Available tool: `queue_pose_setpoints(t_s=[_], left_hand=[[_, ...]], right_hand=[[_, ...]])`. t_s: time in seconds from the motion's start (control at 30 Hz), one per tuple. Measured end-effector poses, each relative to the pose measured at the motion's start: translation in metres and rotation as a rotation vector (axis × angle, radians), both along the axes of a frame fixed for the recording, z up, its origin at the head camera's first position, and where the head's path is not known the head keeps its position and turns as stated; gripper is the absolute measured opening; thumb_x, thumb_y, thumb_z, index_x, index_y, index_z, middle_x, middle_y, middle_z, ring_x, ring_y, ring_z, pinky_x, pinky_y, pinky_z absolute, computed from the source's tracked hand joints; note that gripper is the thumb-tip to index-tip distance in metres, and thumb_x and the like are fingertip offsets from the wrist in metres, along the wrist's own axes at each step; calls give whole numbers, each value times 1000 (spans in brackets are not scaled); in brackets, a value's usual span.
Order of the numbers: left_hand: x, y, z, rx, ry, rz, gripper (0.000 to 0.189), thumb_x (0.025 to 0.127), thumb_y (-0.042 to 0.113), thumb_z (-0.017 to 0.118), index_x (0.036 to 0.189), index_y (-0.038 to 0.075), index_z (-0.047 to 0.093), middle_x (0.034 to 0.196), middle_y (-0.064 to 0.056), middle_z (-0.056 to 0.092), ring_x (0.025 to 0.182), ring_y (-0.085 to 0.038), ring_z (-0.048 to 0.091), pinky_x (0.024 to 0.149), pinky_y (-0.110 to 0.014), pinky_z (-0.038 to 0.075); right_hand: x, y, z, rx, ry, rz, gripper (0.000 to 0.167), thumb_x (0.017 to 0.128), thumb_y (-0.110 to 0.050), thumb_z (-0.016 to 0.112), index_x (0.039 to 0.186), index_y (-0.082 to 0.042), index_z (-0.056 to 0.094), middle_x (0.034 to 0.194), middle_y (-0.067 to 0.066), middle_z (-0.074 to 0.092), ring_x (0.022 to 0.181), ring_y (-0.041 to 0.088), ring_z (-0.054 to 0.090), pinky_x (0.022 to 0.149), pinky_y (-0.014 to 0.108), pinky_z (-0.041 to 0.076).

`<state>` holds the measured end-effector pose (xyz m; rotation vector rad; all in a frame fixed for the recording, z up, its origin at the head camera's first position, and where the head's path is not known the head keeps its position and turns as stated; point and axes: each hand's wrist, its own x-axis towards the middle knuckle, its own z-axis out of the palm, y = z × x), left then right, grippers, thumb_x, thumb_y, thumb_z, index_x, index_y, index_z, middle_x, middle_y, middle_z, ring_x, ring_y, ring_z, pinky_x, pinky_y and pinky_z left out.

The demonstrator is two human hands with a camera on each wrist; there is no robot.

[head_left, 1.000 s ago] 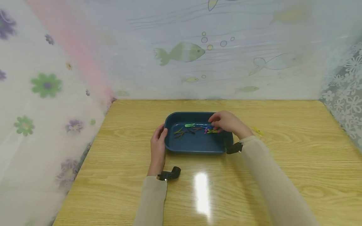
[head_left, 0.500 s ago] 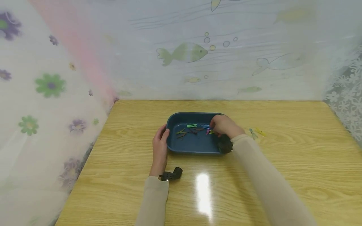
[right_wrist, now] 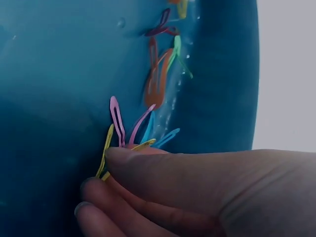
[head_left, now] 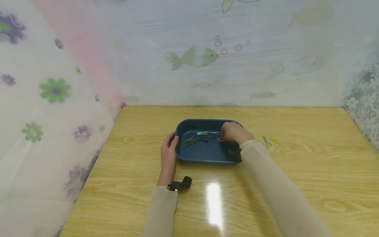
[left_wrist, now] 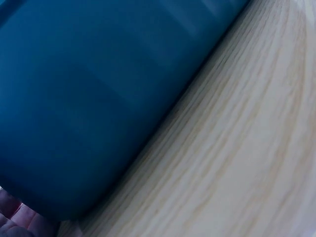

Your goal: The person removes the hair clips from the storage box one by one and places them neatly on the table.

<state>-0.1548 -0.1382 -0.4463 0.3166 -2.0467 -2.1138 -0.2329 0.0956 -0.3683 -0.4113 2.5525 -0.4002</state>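
A dark blue plastic basin (head_left: 204,157) sits on the table with several snap hair clips inside. My left hand (head_left: 169,149) grips its left end, thumb at the rim; fingers (left_wrist: 29,222) show beside the outer wall in the left wrist view. My right hand (head_left: 235,133) is down in the right part of the basin. Its thumb and fingers pinch a yellow hair clip (right_wrist: 104,150). Right beside the fingertips are a pink hair clip (right_wrist: 117,118) and a blue hair clip (right_wrist: 165,137). Farther along lie an orange-brown hair clip (right_wrist: 155,91) and a green hair clip (head_left: 202,133).
Outside the basin, on the right, a pale blue-green hair clip (head_left: 266,141) and a yellow hair clip (head_left: 274,140) lie on the wooden table (head_left: 311,171). Behind the table hangs a curtain (head_left: 237,75) printed with fish. A black wrist camera (head_left: 181,184) sticks out from the left wrist.
My right hand has lowered into the basin and its fingers have closed in on the clips. The pale clip on the table has come out from behind the right sleeve. The left hand keeps its grip.
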Motion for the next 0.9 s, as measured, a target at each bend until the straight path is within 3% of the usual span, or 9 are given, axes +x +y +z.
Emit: queue_pose_setpoints(t_s=[0.17, 0.27, 0.5, 0.77, 0.9], left_hand=[[-1, 2, 1, 7, 18, 12, 33, 88, 37, 53, 118, 22, 55, 119, 6, 53, 112, -8, 45, 96, -30, 33], [-1, 2, 0, 6, 11, 18, 33, 88, 36, 53, 118, 22, 55, 118, 6, 53, 111, -8, 45, 96, -29, 33], [1, 2, 1, 7, 4, 4, 33, 89, 37, 53, 119, 22, 54, 119, 5, 52, 112, -8, 44, 96, -28, 33], [6, 2, 14, 19, -13, -19, 34, 91, 28, 51, 123, 15, 52, 123, 1, 50, 114, -11, 43, 97, -30, 32], [4, 0, 10, 21, -22, -17, 34, 91, 31, 51, 122, 19, 52, 122, 4, 51, 114, -9, 43, 97, -29, 31]], right_hand=[[-1, 1, -3, -12, -23, -4, 17, 77, 4, 51, 82, -4, 66, 65, 2, 52, 54, 15, 42, 49, 27, 37], [-1, 0, -5, -30, -56, -6, 12, 79, 3, 53, 77, -4, 64, 61, 2, 50, 51, 15, 41, 46, 27, 36], [-2, -2, -8, -47, -50, 3, 10, 81, -4, 56, 82, -8, 65, 75, 6, 59, 60, 20, 51, 51, 30, 42], [-4, -1, -3, -59, -41, 73, 16, 84, -4, 49, 85, -6, 64, 76, 7, 62, 66, 22, 58, 55, 29, 46], [-5, 0, -1, -55, -49, 92, 12, 85, -4, 50, 86, -5, 62, 73, 6, 61, 64, 20, 57, 54, 28, 45]])
